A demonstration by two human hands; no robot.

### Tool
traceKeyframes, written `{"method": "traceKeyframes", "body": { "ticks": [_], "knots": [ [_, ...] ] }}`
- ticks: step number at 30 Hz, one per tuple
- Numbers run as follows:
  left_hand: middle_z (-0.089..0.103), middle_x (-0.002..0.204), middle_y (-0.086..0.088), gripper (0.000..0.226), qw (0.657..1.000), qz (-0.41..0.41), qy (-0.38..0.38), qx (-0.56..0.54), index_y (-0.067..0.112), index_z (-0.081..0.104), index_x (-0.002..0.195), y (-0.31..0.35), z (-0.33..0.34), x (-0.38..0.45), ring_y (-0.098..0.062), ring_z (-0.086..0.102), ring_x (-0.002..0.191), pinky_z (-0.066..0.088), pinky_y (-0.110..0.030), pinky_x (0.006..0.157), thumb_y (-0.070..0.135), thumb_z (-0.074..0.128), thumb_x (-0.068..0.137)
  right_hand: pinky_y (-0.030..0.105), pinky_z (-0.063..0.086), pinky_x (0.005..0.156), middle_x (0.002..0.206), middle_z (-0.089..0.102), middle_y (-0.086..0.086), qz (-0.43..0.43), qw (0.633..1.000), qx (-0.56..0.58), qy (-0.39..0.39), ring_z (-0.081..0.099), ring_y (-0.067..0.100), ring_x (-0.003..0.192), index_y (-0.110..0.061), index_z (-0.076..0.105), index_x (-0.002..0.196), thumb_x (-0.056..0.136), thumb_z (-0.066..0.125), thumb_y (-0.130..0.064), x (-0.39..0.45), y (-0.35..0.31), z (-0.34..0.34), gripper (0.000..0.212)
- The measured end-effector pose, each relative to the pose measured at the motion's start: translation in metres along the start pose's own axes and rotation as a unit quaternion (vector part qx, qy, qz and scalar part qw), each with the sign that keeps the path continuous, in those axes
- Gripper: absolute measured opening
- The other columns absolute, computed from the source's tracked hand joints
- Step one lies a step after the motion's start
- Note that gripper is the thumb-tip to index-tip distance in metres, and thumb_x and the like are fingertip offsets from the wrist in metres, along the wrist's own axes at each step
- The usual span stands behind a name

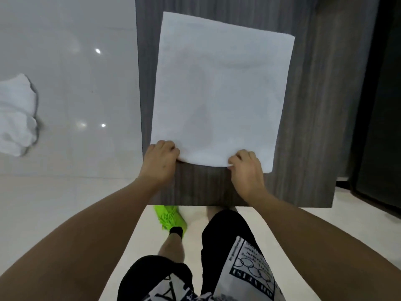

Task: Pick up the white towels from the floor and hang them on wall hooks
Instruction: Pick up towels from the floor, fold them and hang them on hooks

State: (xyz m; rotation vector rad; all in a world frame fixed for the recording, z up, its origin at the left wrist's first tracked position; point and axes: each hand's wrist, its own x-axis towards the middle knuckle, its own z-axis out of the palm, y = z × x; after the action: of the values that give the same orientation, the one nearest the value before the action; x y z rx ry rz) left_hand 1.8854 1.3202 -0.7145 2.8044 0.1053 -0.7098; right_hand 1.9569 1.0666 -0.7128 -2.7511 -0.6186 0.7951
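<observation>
Towel (221, 94): white, square in outline, smooth and flat, spread against a dark wood-grain panel (314, 105) at centre frame. Its near edge is a rounded fold; the far edge and both side edges run straight. Faint grey shading marks the middle of the cloth.

Left hand (159, 158): placed at the near left corner of the towel, fingers curled together and clamped on the folded edge, knuckles facing the camera. Right hand (246, 168): placed on the near edge toward the right corner, fingers and thumb pinched together on the fold. Both forearms are bare and extend forward from the near corners of the frame, wrists roughly level.

Second towel (17, 115): white, crumpled into a heap, lying against the glossy white surface (76, 83) at the far left, well apart from both hands.

Green shoe (170, 218) stands on the pale floor (54, 203) below the panel's near edge.
</observation>
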Motion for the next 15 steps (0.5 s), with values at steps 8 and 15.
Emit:
{"method": "traceKeyframes", "body": {
  "ticks": [8,15],
  "knots": [
    [0.067,0.08,-0.006,0.01,0.999,-0.029,0.018,0.005,0.013,0.064,0.09,0.006,-0.093,-0.017,-0.026,0.059,0.068,0.049,-0.034,0.064,0.009,0.056,0.086,0.027,0.046,0.076,0.1,0.067,0.007,0.088,0.995,0.055,-0.001,0.061,0.024,0.091,-0.012,0.071,0.11,0.09,0.06,-0.004,-0.011,-0.026,-0.073,0.024],
    [0.057,0.09,-0.008,0.019,0.984,0.0,0.178,-0.022,0.011,0.054,0.099,0.002,-0.257,-0.059,-0.025,0.05,0.069,0.042,-0.034,0.061,0.004,0.059,0.082,0.033,0.038,0.067,0.093,0.064,0.013,0.026,0.984,0.052,0.166,0.059,0.032,0.089,-0.008,0.071,0.093,0.089,0.064,-0.016,-0.025,-0.098,-0.225,0.012]
  ]
}}
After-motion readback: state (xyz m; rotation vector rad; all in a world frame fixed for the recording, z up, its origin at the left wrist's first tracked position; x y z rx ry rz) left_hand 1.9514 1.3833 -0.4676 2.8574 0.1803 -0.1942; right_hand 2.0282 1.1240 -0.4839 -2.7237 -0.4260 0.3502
